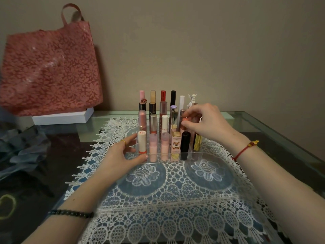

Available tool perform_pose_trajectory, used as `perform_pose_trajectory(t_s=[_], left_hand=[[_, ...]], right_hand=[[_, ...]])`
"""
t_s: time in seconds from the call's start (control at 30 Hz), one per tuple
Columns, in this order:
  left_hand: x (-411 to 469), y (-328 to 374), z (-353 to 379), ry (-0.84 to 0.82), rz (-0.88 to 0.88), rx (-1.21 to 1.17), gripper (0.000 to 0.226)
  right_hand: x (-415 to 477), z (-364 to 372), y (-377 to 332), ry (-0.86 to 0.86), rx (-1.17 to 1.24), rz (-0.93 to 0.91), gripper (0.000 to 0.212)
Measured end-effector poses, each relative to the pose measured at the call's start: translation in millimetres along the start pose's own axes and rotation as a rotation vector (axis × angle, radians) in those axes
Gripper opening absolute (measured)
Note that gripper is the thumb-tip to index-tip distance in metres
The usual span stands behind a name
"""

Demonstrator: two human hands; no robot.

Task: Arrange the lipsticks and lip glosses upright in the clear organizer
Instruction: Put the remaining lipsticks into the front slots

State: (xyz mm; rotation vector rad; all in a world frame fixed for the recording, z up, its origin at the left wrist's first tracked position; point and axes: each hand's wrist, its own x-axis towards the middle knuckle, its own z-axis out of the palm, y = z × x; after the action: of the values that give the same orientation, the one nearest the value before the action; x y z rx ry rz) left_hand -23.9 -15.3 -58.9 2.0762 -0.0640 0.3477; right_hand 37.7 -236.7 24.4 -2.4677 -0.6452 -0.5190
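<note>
The clear organizer (197, 156) stands on a white lace cloth, filled with several upright lipsticks and lip glosses. In its front row are a white tube with an orange band (142, 142), two pale pink tubes, a square pink box and a black tube (185, 145). My left hand (123, 155), with a gold ring, grips the organizer's front left corner. My right hand (207, 123) reaches over the right side, thumb and fingers pinched on the top of a rose-pink tube (182, 118) standing in a middle-row slot. A gold tube (197, 141) stands below my right palm.
A red floral tote bag (49, 67) sits on a white box (63, 117) at the back left against the wall. Grey-blue fabric (19, 150) lies at the left. The lace cloth (175, 199) covers a glass-topped table whose right edge (288, 143) runs diagonally.
</note>
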Motion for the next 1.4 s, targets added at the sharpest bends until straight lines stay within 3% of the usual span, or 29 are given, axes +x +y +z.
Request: perform_pose_trajectory(t_s=[0.93,1.3,1.4], left_hand=[[0.4,-0.5,0.8,0.002,0.015,0.011,0.075],[1.1,-1.9,0.9,0.007,0.013,0.012,0.075],[0.4,-1.3,1.7,0.011,0.011,-0.005,0.074]], right_hand=[[-0.1,1.3,0.3,0.011,0.018,-0.002,0.017],[-15.1,-19.8,9.4,0.305,0.312,0.086,0.005],[-24.8,-14.1,16.8,0.315,0.335,0.107,0.005]])
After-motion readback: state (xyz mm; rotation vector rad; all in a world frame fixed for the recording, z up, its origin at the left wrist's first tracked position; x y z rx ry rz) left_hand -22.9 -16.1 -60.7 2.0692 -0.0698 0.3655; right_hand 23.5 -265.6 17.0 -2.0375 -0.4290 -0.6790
